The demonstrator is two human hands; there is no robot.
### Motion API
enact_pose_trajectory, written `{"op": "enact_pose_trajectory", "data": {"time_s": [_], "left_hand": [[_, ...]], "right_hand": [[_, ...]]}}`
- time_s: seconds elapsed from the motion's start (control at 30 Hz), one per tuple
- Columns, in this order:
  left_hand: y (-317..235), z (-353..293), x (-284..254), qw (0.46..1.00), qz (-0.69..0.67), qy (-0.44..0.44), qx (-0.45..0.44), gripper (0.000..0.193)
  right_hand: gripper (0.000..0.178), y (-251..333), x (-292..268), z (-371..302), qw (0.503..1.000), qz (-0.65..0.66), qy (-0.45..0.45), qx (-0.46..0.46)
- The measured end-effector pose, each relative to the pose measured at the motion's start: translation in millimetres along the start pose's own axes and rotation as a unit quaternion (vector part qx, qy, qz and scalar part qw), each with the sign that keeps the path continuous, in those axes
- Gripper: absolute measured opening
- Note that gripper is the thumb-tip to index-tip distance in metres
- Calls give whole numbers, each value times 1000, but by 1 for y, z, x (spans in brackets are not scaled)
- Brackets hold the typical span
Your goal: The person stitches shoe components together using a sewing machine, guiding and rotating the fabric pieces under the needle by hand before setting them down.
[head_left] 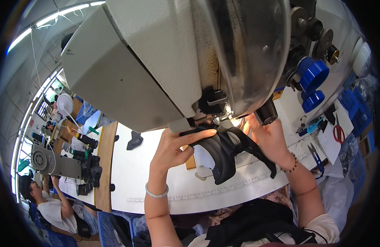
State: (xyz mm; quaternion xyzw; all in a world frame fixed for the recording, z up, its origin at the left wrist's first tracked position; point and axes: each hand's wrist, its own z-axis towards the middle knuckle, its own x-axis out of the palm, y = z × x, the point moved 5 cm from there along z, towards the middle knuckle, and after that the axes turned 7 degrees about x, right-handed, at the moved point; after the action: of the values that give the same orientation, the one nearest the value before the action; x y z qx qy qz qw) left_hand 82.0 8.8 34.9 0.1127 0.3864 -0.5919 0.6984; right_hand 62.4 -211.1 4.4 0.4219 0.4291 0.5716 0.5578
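A black padded piece with curved rows of stitching (pixel 223 154), leather-like, lies under the needle area of a large grey sewing machine (pixel 157 66). My left hand (pixel 173 146) grips its left side, with the index finger stretched along the top and the thumb lower down. At its far right edge, my right hand (pixel 268 138) has its fingers bent onto the piece; lamp glare and a dark lamp head (pixel 266 113) partly hide them. A white lining (pixel 203 156) shows inside the piece, and a narrow black strap-like end (pixel 267 162) hangs to the right.
A printed ruler scale (pixel 206 191) runs along the white table's front. A small black cut piece (pixel 135 140) lies left. Blue-handled snips (pixel 316 158) and red-handled scissors (pixel 338 132) lie right, near blue crates (pixel 354 105). Another person (pixel 60 210) works at a machine far left.
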Motion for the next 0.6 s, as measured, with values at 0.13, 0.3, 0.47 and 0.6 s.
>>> {"op": "enact_pose_trajectory", "data": {"time_s": [0.13,0.3,0.47,0.6], "left_hand": [[0,4,0,1000,-14,-9,18,66],[4,-7,-3,999,-9,21,-42,65],[-1,3,-2,999,-13,29,-7,63],[-6,1,-2,999,-13,32,-19,68]], "right_hand": [[32,-9,-6,31,999,-42,10,4],[16,-27,-1,39,984,110,-37,137],[19,-2,-6,31,934,310,33,174],[15,37,-23,-15,989,-141,-43,31]]}}
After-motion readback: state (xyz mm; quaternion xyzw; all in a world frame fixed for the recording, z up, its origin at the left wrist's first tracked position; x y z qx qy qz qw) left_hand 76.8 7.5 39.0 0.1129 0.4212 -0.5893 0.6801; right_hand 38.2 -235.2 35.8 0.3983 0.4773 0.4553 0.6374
